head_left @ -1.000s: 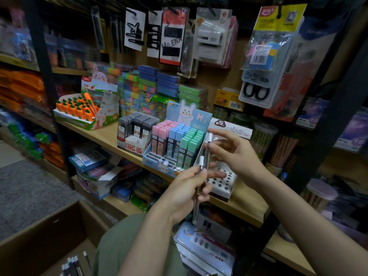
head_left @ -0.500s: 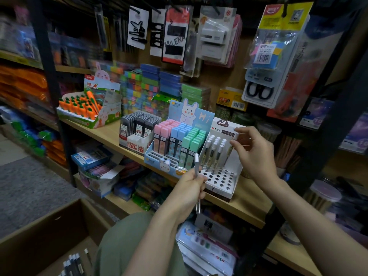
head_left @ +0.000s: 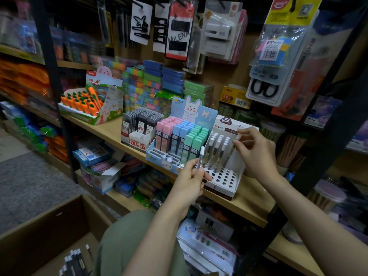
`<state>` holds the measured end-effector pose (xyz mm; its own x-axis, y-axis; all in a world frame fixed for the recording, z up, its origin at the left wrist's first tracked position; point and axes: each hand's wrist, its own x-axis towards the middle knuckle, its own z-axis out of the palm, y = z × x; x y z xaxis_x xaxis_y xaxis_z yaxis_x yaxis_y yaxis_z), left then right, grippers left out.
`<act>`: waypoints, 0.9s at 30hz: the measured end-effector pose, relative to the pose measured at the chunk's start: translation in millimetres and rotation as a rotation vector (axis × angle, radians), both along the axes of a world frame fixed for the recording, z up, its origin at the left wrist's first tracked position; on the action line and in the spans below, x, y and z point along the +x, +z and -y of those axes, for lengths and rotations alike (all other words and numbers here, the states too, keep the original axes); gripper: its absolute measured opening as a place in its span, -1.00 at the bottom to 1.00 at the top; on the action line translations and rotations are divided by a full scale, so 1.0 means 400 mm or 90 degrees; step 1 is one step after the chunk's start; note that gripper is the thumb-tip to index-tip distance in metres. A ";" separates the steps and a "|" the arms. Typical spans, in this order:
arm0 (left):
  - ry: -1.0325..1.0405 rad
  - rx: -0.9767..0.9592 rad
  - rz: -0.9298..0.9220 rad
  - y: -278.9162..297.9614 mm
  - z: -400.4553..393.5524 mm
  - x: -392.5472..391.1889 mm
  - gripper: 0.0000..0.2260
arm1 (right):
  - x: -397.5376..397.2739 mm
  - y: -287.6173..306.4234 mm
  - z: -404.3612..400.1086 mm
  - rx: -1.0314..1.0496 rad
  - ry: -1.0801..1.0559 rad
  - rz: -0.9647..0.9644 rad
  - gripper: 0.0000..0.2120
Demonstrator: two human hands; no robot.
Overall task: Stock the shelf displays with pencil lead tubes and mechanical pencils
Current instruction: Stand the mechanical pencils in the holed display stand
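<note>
A white display stand (head_left: pixel 225 179) with rows of round holes sits on the wooden shelf (head_left: pixel 111 132). Several white-capped mechanical pencils (head_left: pixel 214 152) stand in its back rows. My right hand (head_left: pixel 256 154) pinches the top of one more pencil (head_left: pixel 230 155), which stands slanted at the right of those rows. My left hand (head_left: pixel 190 177) grips a single white-capped pencil (head_left: pixel 201 154) upright in front of the stand's left edge. Left of the stand, a blue bunny display (head_left: pixel 196 112) holds pink, blue and green lead tubes (head_left: pixel 179 136).
A box of black lead tubes (head_left: pixel 140 124) stands further left, then a carrot-shaped item display (head_left: pixel 89 104). Packaged goods hang above on hooks (head_left: pixel 177 30). An open cardboard box (head_left: pixel 39 226) at lower left holds several more pencils (head_left: pixel 75 261). My knee (head_left: pixel 123 236) is below.
My right hand took one pencil from the pair in my left hand and carried it right to the white stand. My left hand keeps one pencil and lowered slightly.
</note>
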<state>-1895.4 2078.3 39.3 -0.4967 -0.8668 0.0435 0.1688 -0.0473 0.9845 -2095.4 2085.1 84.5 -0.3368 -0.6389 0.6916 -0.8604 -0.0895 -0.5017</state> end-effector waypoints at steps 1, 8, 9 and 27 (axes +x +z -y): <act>0.006 0.009 -0.003 0.000 0.000 -0.002 -0.85 | 0.002 0.007 0.003 0.001 -0.011 0.003 -0.77; 0.030 -0.018 0.023 -0.006 0.002 -0.003 -0.81 | 0.004 0.043 0.019 0.074 -0.071 -0.001 -0.81; 0.039 -0.017 0.012 -0.007 0.004 -0.001 -0.80 | 0.009 0.040 0.020 0.087 -0.077 -0.013 -0.81; 0.028 -0.009 -0.016 -0.007 0.007 -0.021 -0.90 | 0.064 0.020 -0.037 0.063 0.131 0.059 -0.78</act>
<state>-1903.7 2075.6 36.7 -0.4561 -0.8873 0.0683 0.1953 -0.0249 0.9804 -2069.8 2100.0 92.5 -0.2523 -0.7634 0.5946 -0.7786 -0.2047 -0.5932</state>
